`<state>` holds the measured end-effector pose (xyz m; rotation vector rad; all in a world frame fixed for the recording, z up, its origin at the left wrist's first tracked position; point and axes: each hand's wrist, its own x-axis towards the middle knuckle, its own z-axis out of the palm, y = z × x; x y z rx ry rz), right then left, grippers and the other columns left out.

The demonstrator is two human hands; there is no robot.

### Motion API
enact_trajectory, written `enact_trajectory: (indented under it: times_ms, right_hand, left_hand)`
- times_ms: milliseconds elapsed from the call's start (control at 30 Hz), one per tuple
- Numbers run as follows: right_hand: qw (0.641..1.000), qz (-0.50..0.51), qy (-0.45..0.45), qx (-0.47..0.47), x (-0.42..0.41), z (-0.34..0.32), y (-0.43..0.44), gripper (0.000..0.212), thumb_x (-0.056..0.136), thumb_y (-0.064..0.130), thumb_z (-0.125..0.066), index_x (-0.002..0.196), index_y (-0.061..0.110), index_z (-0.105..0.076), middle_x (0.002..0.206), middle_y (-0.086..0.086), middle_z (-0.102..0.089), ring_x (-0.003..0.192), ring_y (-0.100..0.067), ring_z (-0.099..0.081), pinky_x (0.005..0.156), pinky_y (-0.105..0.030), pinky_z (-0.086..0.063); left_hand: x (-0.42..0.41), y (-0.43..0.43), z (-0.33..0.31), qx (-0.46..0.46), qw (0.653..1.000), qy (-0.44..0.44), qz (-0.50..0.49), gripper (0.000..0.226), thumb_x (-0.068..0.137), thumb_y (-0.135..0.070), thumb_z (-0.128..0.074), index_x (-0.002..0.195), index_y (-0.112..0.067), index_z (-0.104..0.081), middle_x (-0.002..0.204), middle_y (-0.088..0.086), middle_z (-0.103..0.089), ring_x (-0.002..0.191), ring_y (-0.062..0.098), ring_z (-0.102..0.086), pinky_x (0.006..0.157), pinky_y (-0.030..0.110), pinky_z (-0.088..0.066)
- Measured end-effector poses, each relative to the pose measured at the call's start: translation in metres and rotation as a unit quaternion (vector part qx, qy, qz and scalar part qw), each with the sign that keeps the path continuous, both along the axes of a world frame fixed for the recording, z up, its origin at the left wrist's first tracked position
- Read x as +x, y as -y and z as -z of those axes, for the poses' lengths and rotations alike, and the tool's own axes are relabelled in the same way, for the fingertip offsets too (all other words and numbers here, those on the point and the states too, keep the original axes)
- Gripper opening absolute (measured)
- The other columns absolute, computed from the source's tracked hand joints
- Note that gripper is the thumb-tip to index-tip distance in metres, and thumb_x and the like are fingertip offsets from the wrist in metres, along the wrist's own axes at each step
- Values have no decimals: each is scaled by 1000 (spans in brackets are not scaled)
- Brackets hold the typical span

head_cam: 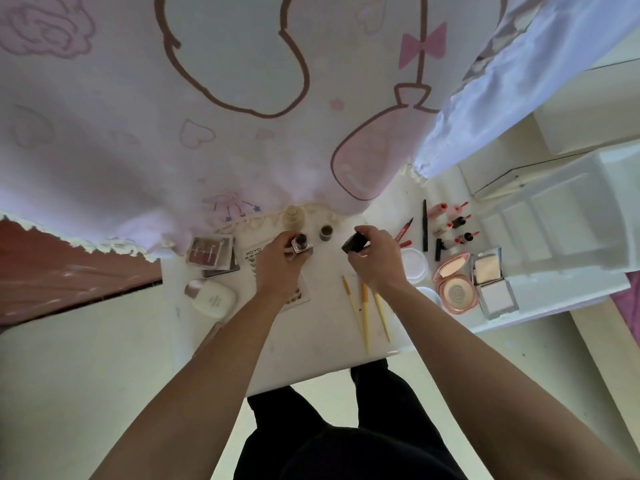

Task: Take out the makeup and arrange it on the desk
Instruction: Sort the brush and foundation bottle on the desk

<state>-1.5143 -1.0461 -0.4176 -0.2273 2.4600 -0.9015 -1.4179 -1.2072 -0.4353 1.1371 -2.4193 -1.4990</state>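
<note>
A small square bottle (302,247) is gripped by the left hand (277,263) over the table (311,341). At its three o'clock, a dark object (351,244), possibly its cap, is pinched in the fingers (363,237) of the right hand (377,263).

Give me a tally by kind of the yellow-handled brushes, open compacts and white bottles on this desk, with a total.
Yellow-handled brushes: 3
Open compacts: 2, the pink round compact and the silver square compact
White bottle with a brown cap: 1
Total: 6
</note>
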Motion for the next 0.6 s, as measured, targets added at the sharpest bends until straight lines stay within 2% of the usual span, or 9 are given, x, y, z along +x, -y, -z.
enact_trajectory:
  times_ms: [33,100,167,333,400,500,600]
  right_hand:
    - [1000,-9,-1,5,0,4,5,53,85,12,-66,136,19,-57,118,-2,-56,99,-20,-63,94,-30,-48]
    - [999,-31,-6,26,1,11,14,52,87,16,-68,137,20,-57,119,-6,-57,106,-23,-60,90,-23,-41]
    - [999,-38,-9,35,2,16,20,50,87,20,-70,136,19,-59,120,-9,-57,109,-25,-58,85,-20,-35]
    - [998,-47,-15,42,4,23,25,42,84,26,-75,123,14,-65,114,-9,-55,102,-27,-57,81,-22,-35]
    - [996,-63,-11,62,4,24,25,52,83,31,-78,129,13,-61,120,-9,-54,106,-28,-58,84,-25,-40]
    - [996,-54,5,67,7,17,23,75,84,30,-78,147,10,-43,141,-9,-44,105,-22,-59,94,-27,-44]
    - [999,-22,-5,44,21,7,20,69,88,19,-70,149,12,-37,143,-8,-38,100,-19,-59,87,-23,-40]
  left_hand:
    - [-1,1,1,1,1000,-1,1,37,79,-24,-82,113,-21,-70,92,-13,-66,80,2,-61,70,1,-40]
    - [-2,3,2,0,1000,-1,4,38,79,-20,-82,115,-18,-70,93,-11,-66,80,-1,-59,70,-3,-37]
    - [-3,5,2,-1,1000,1,9,39,79,-18,-81,116,-17,-70,94,-11,-65,85,3,-60,71,-2,-37]
    - [-1,7,1,9,1000,4,25,37,81,-16,-79,116,-19,-69,97,-12,-65,94,8,-62,74,0,-38]
    - [3,8,-3,10,999,9,38,40,83,-10,-75,122,-17,-66,103,-11,-65,100,9,-62,77,1,-39]
    - [18,14,-9,-6,999,26,42,47,88,-4,-67,134,-16,-58,121,-7,-63,108,6,-58,89,6,-39]
    - [48,24,-12,-51,998,31,6,35,96,-13,-59,130,-18,-58,120,-4,-65,102,7,-61,86,18,-46]
